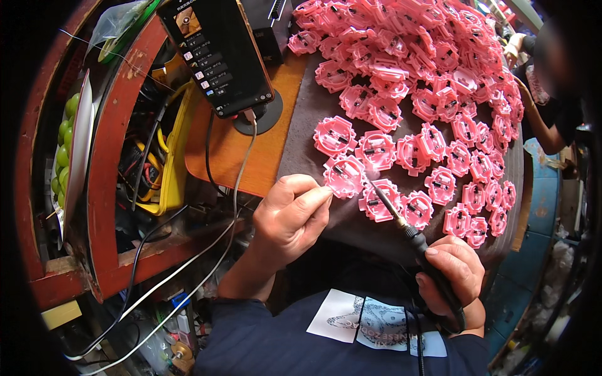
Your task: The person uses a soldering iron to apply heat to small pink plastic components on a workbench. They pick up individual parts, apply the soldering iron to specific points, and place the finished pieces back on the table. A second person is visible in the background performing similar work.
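My right hand (453,276) grips the black handle of a soldering iron (411,232). Its metal tip points up and left, close to the right edge of a round pink plastic part (343,177) with small black and metal pieces inside. A faint whitish haze hangs by the tip. My left hand (291,213) is closed in a pinch at that part's lower left edge; what the fingertips hold, if anything, is too small to make out. Just below the iron's tip lies another pink part (379,200), partly covered by the iron.
Many similar pink parts (401,37) are heaped at the back of the dark-covered table (301,147). A phone (219,59) on a round stand, with a cable (241,169), stands at left beside a yellow container (179,156). Another person (545,94) is at the right edge.
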The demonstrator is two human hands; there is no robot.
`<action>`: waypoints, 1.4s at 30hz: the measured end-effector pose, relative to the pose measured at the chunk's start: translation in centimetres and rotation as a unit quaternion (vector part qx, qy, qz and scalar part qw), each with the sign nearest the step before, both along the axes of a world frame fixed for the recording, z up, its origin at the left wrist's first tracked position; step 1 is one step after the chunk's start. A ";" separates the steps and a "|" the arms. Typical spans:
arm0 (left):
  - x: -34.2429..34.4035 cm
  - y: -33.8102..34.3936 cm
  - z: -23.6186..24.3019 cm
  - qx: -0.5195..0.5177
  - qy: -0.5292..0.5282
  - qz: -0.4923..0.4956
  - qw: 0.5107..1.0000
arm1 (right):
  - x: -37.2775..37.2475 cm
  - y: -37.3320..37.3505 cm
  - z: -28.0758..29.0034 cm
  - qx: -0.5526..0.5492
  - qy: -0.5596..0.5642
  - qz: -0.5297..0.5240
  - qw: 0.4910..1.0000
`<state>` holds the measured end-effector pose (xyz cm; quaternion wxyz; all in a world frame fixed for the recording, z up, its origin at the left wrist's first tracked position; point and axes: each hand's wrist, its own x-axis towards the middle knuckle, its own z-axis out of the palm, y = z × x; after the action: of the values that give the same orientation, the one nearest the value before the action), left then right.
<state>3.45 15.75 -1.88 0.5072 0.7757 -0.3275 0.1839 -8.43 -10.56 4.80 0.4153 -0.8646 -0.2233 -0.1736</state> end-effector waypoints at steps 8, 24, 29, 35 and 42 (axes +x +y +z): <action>0.2 0.6 0.3 0.023 0.013 -0.028 0.999 | 1.2 0.7 -0.4 0.011 -0.001 0.027 1.000; 0.6 0.0 0.4 0.053 0.009 -0.025 0.998 | 1.8 0.9 -1.0 0.017 0.006 0.022 1.000; 0.7 -0.2 0.2 0.050 -0.001 -0.020 0.999 | 1.8 0.8 -1.1 0.017 0.003 0.024 1.000; 0.8 -0.1 0.2 0.042 0.004 -0.017 0.999 | 1.8 0.7 -1.0 0.023 -0.003 0.019 1.000; 1.1 0.1 0.1 0.034 0.008 0.005 0.999 | 2.5 1.0 -0.7 0.013 -0.012 0.022 1.000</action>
<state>4.57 15.90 -1.73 0.4824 0.7954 -0.3254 0.1696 -5.96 -9.52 4.05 0.4272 -0.8521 -0.2449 -0.1774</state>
